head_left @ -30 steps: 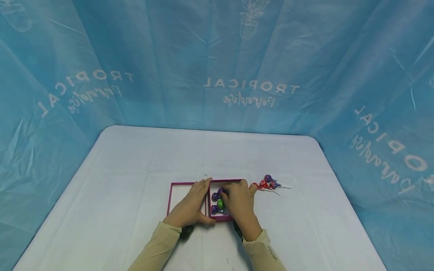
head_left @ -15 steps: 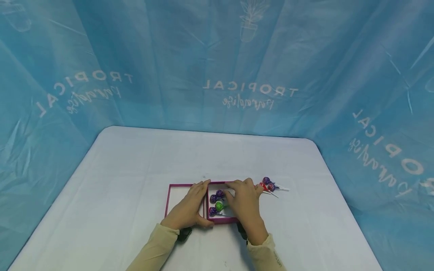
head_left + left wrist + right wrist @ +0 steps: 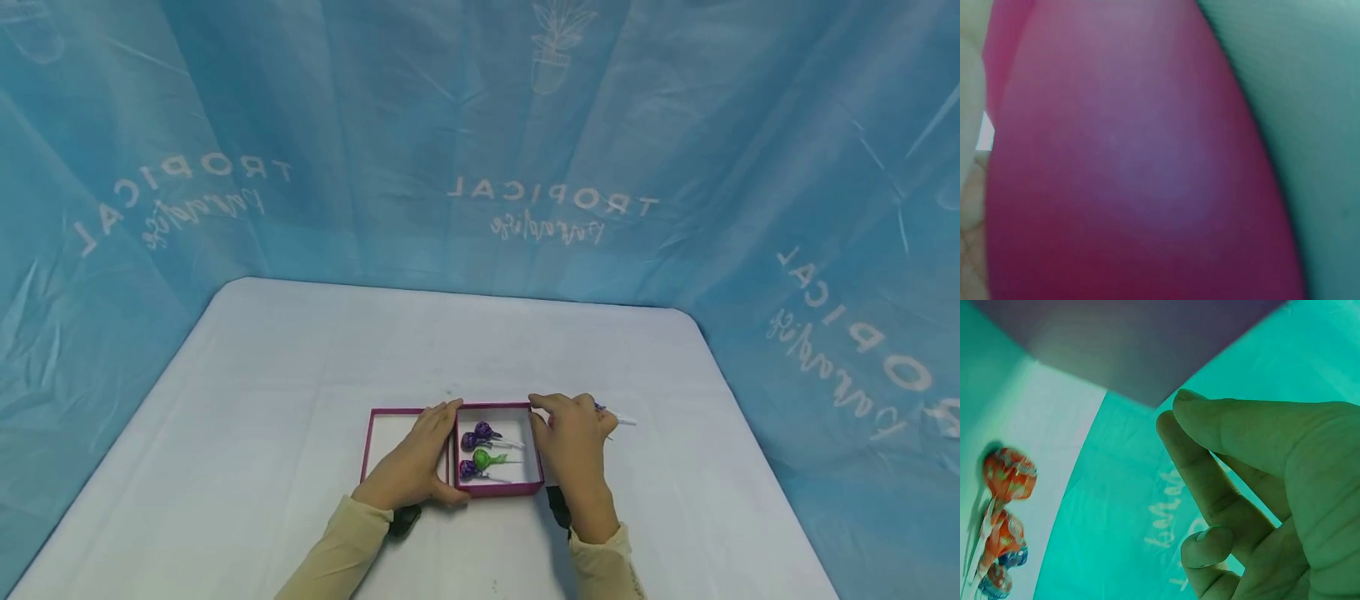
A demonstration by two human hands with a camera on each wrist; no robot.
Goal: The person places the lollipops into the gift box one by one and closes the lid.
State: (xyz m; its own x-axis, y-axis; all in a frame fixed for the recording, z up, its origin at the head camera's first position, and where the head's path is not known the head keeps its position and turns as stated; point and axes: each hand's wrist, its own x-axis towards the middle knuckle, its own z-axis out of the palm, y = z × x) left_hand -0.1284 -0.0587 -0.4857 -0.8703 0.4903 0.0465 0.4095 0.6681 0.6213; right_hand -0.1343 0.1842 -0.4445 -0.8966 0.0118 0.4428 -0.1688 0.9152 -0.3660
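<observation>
My left hand point(image 3: 411, 463) lies along the left wall of a pink box point(image 3: 498, 490), thumb at its near corner and fingertips at its far corner. Inside that box are several purple lollipops point(image 3: 483, 430) and one green lollipop point(image 3: 481, 458), sticks pointing right. A pink wall point(image 3: 1141, 150) fills most of the left wrist view. My right hand point(image 3: 574, 442) is over the box's right edge, thumb and forefinger tips close together with nothing seen between them. Loose red-wrapped lollipops point(image 3: 1010, 474) lie beside it, mostly hidden behind the hand in the head view.
A second shallow pink-rimmed tray point(image 3: 392, 412) sits against the box's left side, partly under my left hand. White lollipop sticks point(image 3: 625, 421) show right of my right hand. A blue printed curtain point(image 3: 480, 125) surrounds the white table point(image 3: 315, 350).
My right hand has moved out of the box to the right, toward the loose lollipops, uncovering the ones inside. My left hand keeps its place on the box.
</observation>
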